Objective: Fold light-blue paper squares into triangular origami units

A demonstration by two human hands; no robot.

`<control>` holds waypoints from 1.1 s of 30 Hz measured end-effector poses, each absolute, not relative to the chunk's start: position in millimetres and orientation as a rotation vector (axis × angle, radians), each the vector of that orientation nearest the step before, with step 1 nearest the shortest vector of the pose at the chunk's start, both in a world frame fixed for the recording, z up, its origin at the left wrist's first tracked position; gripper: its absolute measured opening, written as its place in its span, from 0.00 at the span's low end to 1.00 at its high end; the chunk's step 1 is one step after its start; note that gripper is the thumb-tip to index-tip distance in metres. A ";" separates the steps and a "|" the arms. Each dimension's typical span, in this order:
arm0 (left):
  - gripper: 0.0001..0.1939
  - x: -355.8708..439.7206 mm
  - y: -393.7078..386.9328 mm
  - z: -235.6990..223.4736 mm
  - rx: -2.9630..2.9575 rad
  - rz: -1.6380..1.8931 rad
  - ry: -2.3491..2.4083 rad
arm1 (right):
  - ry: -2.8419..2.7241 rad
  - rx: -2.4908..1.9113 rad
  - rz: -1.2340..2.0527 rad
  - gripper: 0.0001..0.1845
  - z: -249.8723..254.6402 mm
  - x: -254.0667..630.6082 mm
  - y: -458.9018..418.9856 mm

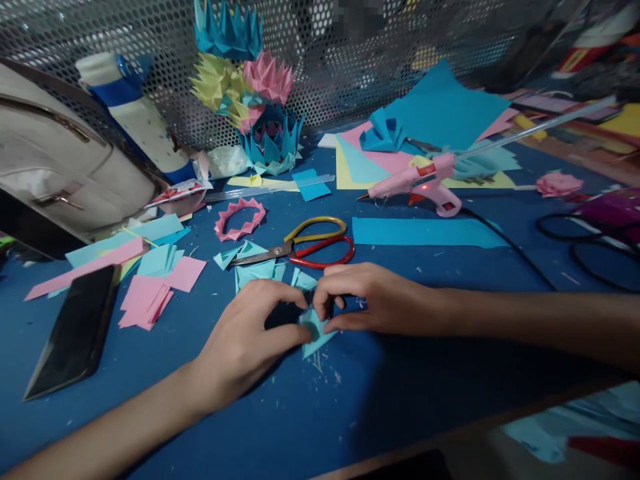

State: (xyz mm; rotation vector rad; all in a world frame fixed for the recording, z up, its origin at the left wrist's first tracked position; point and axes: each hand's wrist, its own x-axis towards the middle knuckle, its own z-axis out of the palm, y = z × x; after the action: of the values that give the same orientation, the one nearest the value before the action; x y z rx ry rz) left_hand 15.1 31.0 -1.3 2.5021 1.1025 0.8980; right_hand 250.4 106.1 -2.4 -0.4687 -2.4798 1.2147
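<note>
Between my hands lies a small light-blue piece of folded paper [315,332] on the blue tabletop. My left hand [250,327] pinches its left edge between thumb and fingers. From the other side, my right hand [363,297] grips it with thumb and curled fingers at the upper right. Just beyond are several folded light-blue paper pieces [257,272], partly behind my left hand. Scissors [290,248] with one yellow and one red handle rest over some of these pieces. A pink folded paper ring [240,220] sits farther back.
A pink glue gun [425,183] with a cable stands behind a blue paper strip [425,232]. On the left are a phone [75,327], pink paper squares [150,297], a bottle [140,123] and a bag [65,153]. Folded paper flowers [270,140] stack against a perforated metal panel [320,53].
</note>
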 end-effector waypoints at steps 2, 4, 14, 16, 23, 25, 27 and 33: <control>0.11 12.7 32.1 -1.4 2.529 0.888 1.010 | -2.466 -0.433 1.230 0.02 -3.1 249.7 106.2; 0.14 12.4 33.6 -0.1 2.476 0.875 0.977 | -2.448 -0.424 1.255 0.01 -2.7 248.9 105.8; 0.09 22.8 30.2 10.5 1.719 0.788 1.183 | -2.206 -0.526 1.224 0.04 4.4 246.7 98.7; 0.12 25.3 29.7 11.5 1.705 0.716 1.230 | -2.162 -0.576 1.221 0.07 4.0 245.9 96.1; 0.18 32.8 32.9 12.6 1.596 0.703 1.243 | -2.053 -0.683 1.432 0.13 -0.1 242.6 92.3; 0.18 33.8 33.7 13.1 1.565 0.724 1.242 | -2.067 -0.669 1.518 0.10 -0.1 243.6 92.8; 0.18 34.6 34.4 14.0 1.533 0.738 1.234 | -2.125 -0.643 1.561 0.10 0.8 245.1 92.9; 0.17 34.9 34.1 15.7 1.445 0.758 1.245 | -2.280 -0.632 1.365 0.19 4.1 247.0 91.0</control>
State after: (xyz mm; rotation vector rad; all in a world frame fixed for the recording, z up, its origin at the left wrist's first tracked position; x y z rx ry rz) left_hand 34.9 34.1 15.7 1.4446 1.2446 0.7583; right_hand 247.0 91.0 4.1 -0.6321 -2.2803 1.3648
